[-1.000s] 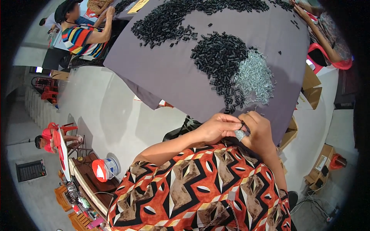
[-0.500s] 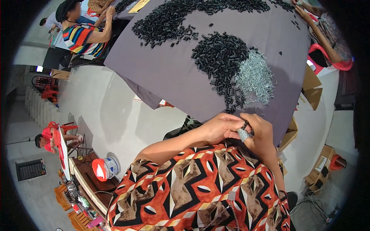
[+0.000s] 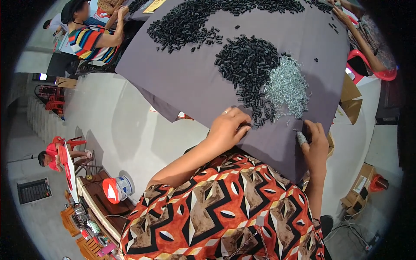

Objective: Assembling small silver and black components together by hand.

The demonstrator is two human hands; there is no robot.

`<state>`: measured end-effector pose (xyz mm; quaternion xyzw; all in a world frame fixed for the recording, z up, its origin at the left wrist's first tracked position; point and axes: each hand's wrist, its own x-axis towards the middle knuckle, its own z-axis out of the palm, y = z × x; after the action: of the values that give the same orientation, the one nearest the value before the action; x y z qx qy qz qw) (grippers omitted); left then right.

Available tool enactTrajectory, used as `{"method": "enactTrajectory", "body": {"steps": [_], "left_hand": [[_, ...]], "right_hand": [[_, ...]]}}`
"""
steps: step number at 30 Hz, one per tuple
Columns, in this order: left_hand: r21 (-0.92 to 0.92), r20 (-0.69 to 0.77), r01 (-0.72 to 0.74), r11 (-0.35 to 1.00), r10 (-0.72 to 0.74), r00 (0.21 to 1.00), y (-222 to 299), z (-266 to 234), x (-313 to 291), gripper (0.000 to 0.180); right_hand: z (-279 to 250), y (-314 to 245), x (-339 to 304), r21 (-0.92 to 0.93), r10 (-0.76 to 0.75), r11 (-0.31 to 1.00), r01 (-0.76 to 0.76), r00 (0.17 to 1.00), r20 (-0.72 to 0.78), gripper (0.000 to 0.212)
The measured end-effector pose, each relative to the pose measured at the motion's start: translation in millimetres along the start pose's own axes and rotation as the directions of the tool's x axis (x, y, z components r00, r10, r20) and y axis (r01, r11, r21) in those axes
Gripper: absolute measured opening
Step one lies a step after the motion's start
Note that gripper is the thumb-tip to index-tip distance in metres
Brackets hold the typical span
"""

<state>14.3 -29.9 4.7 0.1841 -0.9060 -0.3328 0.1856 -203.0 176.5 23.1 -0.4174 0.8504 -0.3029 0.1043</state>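
Observation:
On the grey cloth, my left hand [image 3: 229,126] rests just left of the near end of a pile of short black plastic pieces [image 3: 247,60]. Its fingers are curled toward the thumb, and a dark spot shows between them, too small to name. My right hand [image 3: 315,141] is at the cloth's near right, thumb and fingers apart, with nothing visible between them. A grey wrap [image 3: 301,138] covers its thumb tip. Beyond that hand lies a heap of small silvery screws [image 3: 286,89], touching the black pile. A few loose screws [image 3: 295,129] lie close to the right thumb.
A larger mass of black pieces [image 3: 182,28] spreads across the far side of the table [image 3: 173,78]. A person in a striped shirt [image 3: 93,43] sits at far left; another person's arm [image 3: 362,41] reaches in at far right. Cardboard boxes [image 3: 350,97] stand beyond the right edge.
My hands were together in front of my body, holding a small black piece. They have parted: the left went forward to the black pile, the right forward and right toward the screws.

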Motion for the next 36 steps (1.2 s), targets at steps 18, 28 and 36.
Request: {"method": "enactTrajectory", "body": {"steps": [18,28,36], "left_hand": [[0.060,0.020,-0.086,0.994,0.085,0.996,1.6,11.7,2.8,0.015],[0.120,0.027,-0.076,0.990,0.073,0.997,-0.3,5.5,0.2,0.013],[0.081,-0.056,-0.078,0.994,0.083,0.995,4.4,0.5,26.4,0.012]], "right_hand": [[19.5,-24.7,1.3,0.031,-0.171,0.985,0.169,0.982,0.078,0.025],[33.7,-25.7,-3.5,0.497,-0.217,0.858,0.128,0.968,0.126,0.029],[47.6,-21.3,-5.1,0.551,-0.209,0.826,0.118,0.972,0.104,0.030]]}}
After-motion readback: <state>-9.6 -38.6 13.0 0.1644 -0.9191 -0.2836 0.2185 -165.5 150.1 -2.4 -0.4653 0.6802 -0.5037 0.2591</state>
